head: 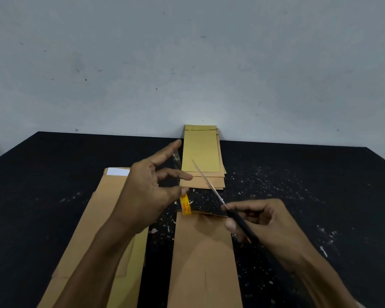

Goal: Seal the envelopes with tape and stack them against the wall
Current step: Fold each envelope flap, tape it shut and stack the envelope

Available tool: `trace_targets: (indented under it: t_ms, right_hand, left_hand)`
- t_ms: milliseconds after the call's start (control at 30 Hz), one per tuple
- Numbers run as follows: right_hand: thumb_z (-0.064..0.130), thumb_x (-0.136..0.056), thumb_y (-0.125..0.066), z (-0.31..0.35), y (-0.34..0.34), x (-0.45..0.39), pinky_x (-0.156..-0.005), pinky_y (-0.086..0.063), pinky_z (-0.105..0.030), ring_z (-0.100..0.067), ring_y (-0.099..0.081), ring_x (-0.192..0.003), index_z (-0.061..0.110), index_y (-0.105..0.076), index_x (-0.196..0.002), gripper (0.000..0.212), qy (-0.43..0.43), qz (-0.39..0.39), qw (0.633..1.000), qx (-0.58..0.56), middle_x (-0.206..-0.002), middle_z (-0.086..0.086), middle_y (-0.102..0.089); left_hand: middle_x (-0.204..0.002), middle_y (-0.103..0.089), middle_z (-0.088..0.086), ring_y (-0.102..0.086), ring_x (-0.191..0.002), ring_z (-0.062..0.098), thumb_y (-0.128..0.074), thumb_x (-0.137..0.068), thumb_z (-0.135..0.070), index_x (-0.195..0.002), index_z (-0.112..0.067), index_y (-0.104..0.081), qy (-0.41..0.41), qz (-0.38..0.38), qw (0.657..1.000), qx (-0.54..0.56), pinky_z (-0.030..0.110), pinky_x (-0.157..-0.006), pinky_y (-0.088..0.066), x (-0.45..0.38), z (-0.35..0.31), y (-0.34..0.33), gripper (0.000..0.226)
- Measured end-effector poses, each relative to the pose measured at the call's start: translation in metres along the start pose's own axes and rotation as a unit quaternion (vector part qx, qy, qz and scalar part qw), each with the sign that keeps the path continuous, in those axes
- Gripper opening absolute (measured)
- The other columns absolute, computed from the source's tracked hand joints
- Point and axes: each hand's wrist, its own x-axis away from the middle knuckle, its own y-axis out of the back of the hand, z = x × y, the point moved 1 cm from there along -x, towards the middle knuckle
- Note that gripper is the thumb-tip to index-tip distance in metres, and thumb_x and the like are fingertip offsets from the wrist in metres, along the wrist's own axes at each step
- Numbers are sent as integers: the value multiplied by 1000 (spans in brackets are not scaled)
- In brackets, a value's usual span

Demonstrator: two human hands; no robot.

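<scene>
Envelope [203, 258] front and centre, lying flat on the black table [298, 174] with its top edge pointing toward the wall [187, 63], and both hands are working just above that edge. Left hand [147, 192] is hovering over it with the fingers spread wide, index finger stretching up and away, while the lower fingers are curling around the yellow tape roll [185, 205], which is hanging right at the envelope's top left corner. A clear strip of tape [176, 160] seems to be running from the roll up to that raised index finger (it's faint against the dark table, so hard to be sure of its full length). Right hand [260, 223] is gripping the black handles of the scissors [211, 187], fingers curled round them, thin blades angling up and to the left toward the strip; whether the blades are parted is not clear. Beyond the blades, a stack of envelopes [201, 156] is sitting flat on the table with its far end touching the wall. Off to the left, under the left forearm, more envelopes [105, 218] are lying in a loose pile, one showing a white sheet [118, 171] peeking out at its far end. Pale flecks are dotting the tabletop around the work.
</scene>
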Motion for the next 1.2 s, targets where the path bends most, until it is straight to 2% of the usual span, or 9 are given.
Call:
trace_targets:
  t_ms: [167,300,433,633,767,867,967,1067,1200]
  right_hand:
    - [3,-62,-89,2,4,4,-50,-50,-18,-10,-61,-49,10,-82,-93,32,-45,108,993,14,-71,-13,-74]
    - [3,-63,-87,1,5,5,-50,-50,-19,-10,-62,-52,9,-81,-97,35,-62,160,983,57,-73,-11,-75]
    - [7,-64,-87,0,4,5,-52,-51,-18,-11,-64,-56,14,-82,-96,33,-63,181,978,77,-74,-10,-75]
    - [12,-64,-89,-4,3,4,-58,-55,-23,-19,-64,-63,18,-82,-98,36,-56,187,976,93,-80,-17,-76]
    - [13,-63,-90,-5,5,4,-59,-56,-27,-25,-62,-65,17,-82,-99,36,-55,184,977,93,-81,-20,-75]
    - [14,-63,-90,-6,6,4,-59,-56,-26,-25,-63,-64,17,-82,-98,37,-58,180,977,96,-81,-22,-74]
    - [13,-58,-90,-6,7,4,-54,-56,-26,-26,-65,-59,15,-82,-95,37,-75,113,987,85,-75,-22,-73]
    - [15,-61,-91,-2,7,1,-49,-54,-23,-25,-70,-54,12,-77,-90,33,-71,-33,988,130,-66,-13,-73]
    - [25,-71,-90,-11,14,-12,-42,-52,-23,-13,-68,-47,15,-69,-74,23,-100,-227,923,295,-57,-2,-70]
  left_hand:
    - [-137,-56,-20,-73,-94,16,-73,-72,20,-140,-31,-47,32,69,996,-53,40,-83,-61,3,-8,20,89]
    - [-123,-67,-7,-72,-95,18,-72,-74,19,-143,-30,-48,76,156,980,-100,36,-77,-62,5,-7,29,88]
    - [-98,-75,3,-72,-93,20,-70,-78,16,-146,-31,-44,99,205,964,-136,53,-78,-60,9,-6,30,87]
    - [-118,-64,-20,-72,-93,17,-67,-78,21,-145,-27,-47,100,225,961,-126,57,-71,-58,13,-7,24,85]
    - [-120,-66,-13,-71,-97,17,-66,-78,22,-146,-27,-45,105,227,961,-114,46,-67,-60,12,-7,23,86]
    - [-142,-53,-14,-67,-112,12,-66,-78,22,-148,-25,-43,99,221,967,-86,43,-68,-62,12,-8,23,88]
    - [-149,-44,-21,-63,-119,10,-68,-76,23,-146,-24,-44,78,183,980,-33,58,-75,-59,12,-8,22,88]
    - [-149,-42,-25,-63,-119,9,-69,-75,22,-146,-22,-43,45,140,989,1,57,-80,-58,10,-8,20,87]
    - [-153,-40,-19,-64,-119,11,-68,-76,22,-148,-20,-42,14,113,993,22,57,-78,-59,9,-5,12,88]
